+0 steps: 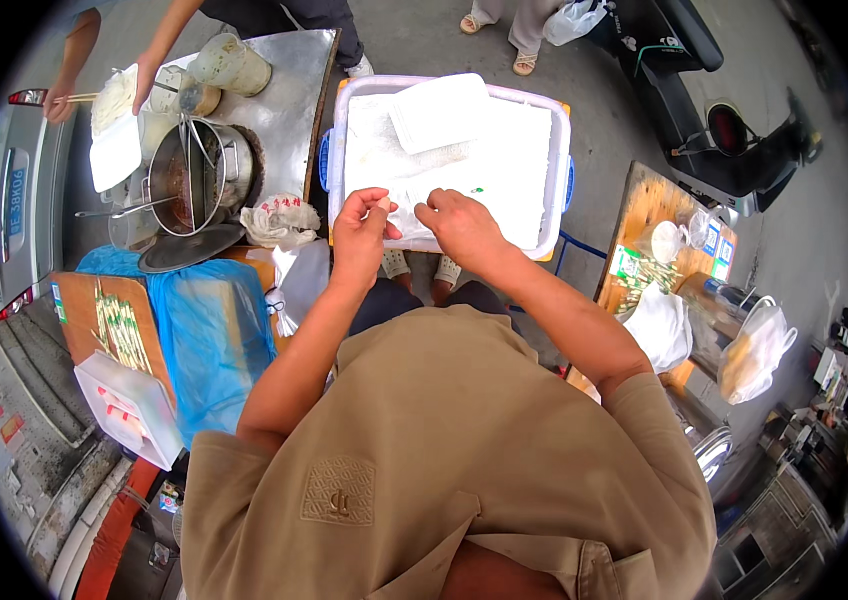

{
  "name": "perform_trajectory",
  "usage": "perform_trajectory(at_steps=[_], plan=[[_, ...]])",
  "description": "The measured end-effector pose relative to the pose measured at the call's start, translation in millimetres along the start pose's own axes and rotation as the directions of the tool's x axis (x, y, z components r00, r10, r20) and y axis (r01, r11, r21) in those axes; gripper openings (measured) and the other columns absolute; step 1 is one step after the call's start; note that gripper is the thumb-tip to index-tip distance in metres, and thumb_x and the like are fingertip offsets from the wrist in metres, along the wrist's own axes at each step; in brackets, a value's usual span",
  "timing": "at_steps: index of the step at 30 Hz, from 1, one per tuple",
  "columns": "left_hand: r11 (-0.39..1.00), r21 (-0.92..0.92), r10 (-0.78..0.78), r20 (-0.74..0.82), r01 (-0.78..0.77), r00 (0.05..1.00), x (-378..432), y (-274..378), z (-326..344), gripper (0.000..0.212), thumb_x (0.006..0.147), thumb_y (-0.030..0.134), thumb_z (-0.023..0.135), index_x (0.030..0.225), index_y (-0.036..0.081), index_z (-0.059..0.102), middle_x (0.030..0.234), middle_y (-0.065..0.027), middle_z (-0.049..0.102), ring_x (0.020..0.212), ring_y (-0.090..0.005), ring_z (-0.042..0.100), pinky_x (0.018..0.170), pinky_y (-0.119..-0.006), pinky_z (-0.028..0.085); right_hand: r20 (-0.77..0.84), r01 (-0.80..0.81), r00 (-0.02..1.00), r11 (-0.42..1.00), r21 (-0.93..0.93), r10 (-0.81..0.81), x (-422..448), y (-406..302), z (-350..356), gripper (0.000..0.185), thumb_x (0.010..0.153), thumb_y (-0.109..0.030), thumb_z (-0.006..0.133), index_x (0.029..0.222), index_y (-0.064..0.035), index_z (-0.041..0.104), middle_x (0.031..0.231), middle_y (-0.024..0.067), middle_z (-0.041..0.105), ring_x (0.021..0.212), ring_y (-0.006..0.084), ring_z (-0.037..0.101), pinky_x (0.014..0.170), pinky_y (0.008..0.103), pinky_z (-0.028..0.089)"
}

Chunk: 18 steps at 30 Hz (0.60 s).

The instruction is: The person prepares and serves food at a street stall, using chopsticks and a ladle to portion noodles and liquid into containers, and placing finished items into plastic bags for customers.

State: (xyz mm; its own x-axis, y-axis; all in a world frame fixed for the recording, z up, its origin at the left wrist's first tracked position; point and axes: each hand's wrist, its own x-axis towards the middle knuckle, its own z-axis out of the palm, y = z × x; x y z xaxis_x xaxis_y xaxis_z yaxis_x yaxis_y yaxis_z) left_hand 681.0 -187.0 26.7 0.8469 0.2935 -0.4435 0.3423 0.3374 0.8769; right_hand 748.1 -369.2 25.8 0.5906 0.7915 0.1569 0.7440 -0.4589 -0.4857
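My left hand [365,236] and my right hand [469,229] hover over the near side of a white plastic tub [563,135] with blue side handles. Both have bent fingers, and the left thumb lies against its fingertips. Something thin and translucent, perhaps plastic film [410,223], shows between them; whether either hand grips it is unclear. A white cover [517,150] fills the tub. On its far part rests a flat white piece [442,112] with rounded corners, askew. A small green bit [478,190] lies just beyond my right hand.
On the left, a metal table [289,97] bears a steel pot [202,176] with utensils. A person's hand [144,81] there holds an open white container [116,157] of noodles. A wooden table [630,210] with bags stands right, near a parked scooter [664,97].
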Motion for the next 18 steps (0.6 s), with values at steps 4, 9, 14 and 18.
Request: perform_trajectory(at_steps=[4, 9, 14, 18], plan=[[1.000, -0.021, -0.015, 0.005, 0.015, 1.000, -1.5, -2.6, -11.6, 0.019, 0.101, 0.014, 0.063, 0.117, 0.005, 0.063, 0.103, -0.0082, 0.069, 0.070, -0.0116, 0.061, 0.071, -0.027, 0.049, 0.208, -0.103, 0.963, 0.949, -0.297, 0.170, 17.5, 25.0, 35.3, 0.029, 0.077, -0.004, 0.067, 0.105, -0.0047, 0.066, 0.106, 0.0128, 0.065, 0.095, 0.0270, 0.063, 0.078, 0.0372, 0.056], [0.996, -0.091, -0.005, 0.124, 0.017, 0.992, 3.9, -4.6, -13.8, 0.019, 0.101, 0.012, 0.063, 0.117, 0.003, 0.063, 0.105, -0.0107, 0.069, 0.079, -0.0156, 0.068, 0.080, -0.030, 0.052, 0.275, -0.143, 0.932, 0.937, -0.317, 0.235, 30.0, 44.9, 63.2, 0.051, 0.076, -0.012, 0.077, 0.124, -0.0048, 0.060, 0.117, 0.0110, 0.065, 0.117, 0.0301, 0.060, 0.091, 0.0434, 0.052], [0.978, -0.205, 0.093, 0.250, -0.041, 0.964, 19.5, 14.9, -13.8, 0.012, 0.101, 0.005, 0.059, 0.111, 0.001, 0.063, 0.101, -0.0117, 0.070, 0.093, -0.0194, 0.071, 0.087, -0.031, 0.052, 0.351, -0.176, 0.895, 0.940, -0.291, 0.276, 24.7, 43.4, 61.2, 0.054, 0.076, -0.015, 0.079, 0.126, -0.0057, 0.059, 0.121, 0.0102, 0.063, 0.117, 0.0308, 0.060, 0.092, 0.0441, 0.051], [0.989, -0.148, 0.035, 0.326, 0.015, 0.945, 15.2, 18.7, -13.8, 0.013, 0.101, 0.006, 0.060, 0.112, 0.001, 0.063, 0.102, -0.0111, 0.070, 0.092, -0.0199, 0.071, 0.085, -0.031, 0.052, 0.559, -0.259, 0.755, 0.939, -0.225, 0.342, 32.7, 44.7, 44.7, 0.046, 0.079, -0.014, 0.076, 0.122, -0.0073, 0.061, 0.117, 0.0124, 0.065, 0.113, 0.0322, 0.063, 0.088, 0.0437, 0.054]])
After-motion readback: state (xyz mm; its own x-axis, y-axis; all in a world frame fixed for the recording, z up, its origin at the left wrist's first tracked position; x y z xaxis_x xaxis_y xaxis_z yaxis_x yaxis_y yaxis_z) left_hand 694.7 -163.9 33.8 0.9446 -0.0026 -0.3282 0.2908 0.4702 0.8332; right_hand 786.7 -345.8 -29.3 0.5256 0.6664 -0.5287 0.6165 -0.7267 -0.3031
